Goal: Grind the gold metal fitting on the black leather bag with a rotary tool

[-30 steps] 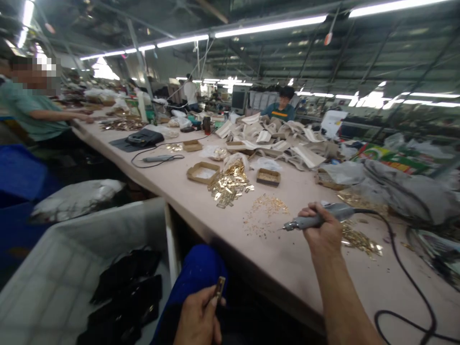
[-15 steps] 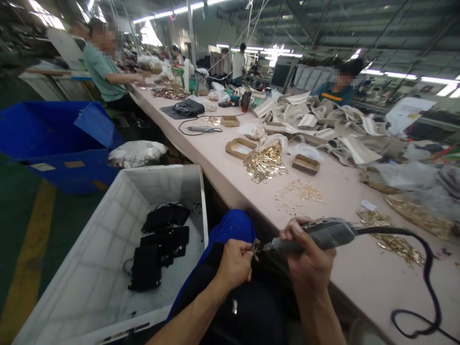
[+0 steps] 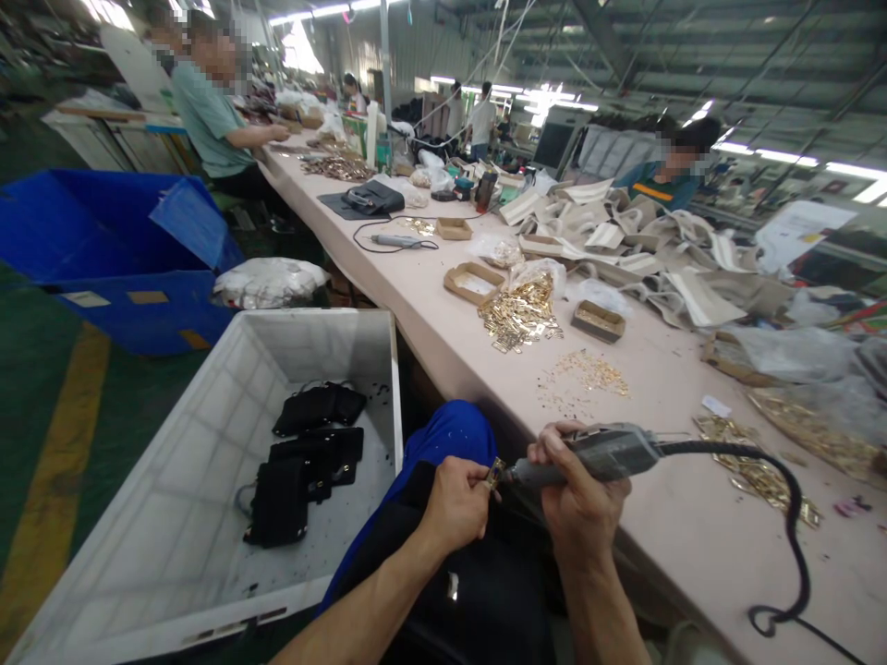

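My left hand (image 3: 457,503) pinches a small gold-coloured metal fitting (image 3: 494,473) between thumb and fingers above my lap. Wrapped in my right hand (image 3: 582,499) is a grey electric screwdriver (image 3: 613,453), lying almost level with its tip pointing left at the fitting. The tip seems to touch the fitting, though the exact contact is too small to make out. Below both hands a black bag piece (image 3: 499,600) lies across my lap, with a shiny metal piece (image 3: 453,586) on it.
A white bin (image 3: 397,397) on the left holds several black bags (image 3: 281,499). On the pink-topped table (image 3: 443,342) are gold fittings (image 3: 523,309), small screws (image 3: 589,371), cardboard trays (image 3: 473,283) and another screwdriver (image 3: 402,241). The black cord (image 3: 790,489) curls rightward. Co-workers sit beyond.
My right hand has brought the screwdriver slightly left, so its tip now meets the metal fitting in my left hand. The whole view has shifted a little.
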Demonstrator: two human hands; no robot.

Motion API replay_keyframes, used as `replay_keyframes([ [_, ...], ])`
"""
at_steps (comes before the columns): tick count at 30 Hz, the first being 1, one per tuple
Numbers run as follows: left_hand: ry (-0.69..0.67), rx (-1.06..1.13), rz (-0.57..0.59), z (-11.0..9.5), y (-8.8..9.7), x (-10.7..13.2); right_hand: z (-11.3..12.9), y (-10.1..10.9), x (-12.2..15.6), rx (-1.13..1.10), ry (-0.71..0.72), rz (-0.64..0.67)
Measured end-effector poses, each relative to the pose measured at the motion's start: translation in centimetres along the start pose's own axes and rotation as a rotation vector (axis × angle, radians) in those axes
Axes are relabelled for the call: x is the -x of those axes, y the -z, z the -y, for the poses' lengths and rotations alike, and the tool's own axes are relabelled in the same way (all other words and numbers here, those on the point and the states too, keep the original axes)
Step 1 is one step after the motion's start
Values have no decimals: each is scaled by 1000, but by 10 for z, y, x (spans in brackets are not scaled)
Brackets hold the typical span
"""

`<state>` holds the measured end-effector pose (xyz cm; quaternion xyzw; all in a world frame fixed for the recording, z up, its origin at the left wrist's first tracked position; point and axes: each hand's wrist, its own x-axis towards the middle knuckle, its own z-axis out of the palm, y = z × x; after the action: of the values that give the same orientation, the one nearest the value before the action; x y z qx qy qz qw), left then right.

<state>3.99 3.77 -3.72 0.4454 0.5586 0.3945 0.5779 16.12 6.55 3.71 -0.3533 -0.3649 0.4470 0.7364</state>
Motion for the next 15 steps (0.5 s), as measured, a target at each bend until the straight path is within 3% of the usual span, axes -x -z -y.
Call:
replay_keyframes([
  [8, -2, -4, -7, 4, 0, -1, -9, 3, 6, 109, 5, 95],
  [15, -35, -17, -18, 7, -2, -4, -3, -4, 11, 538, 112, 411],
])
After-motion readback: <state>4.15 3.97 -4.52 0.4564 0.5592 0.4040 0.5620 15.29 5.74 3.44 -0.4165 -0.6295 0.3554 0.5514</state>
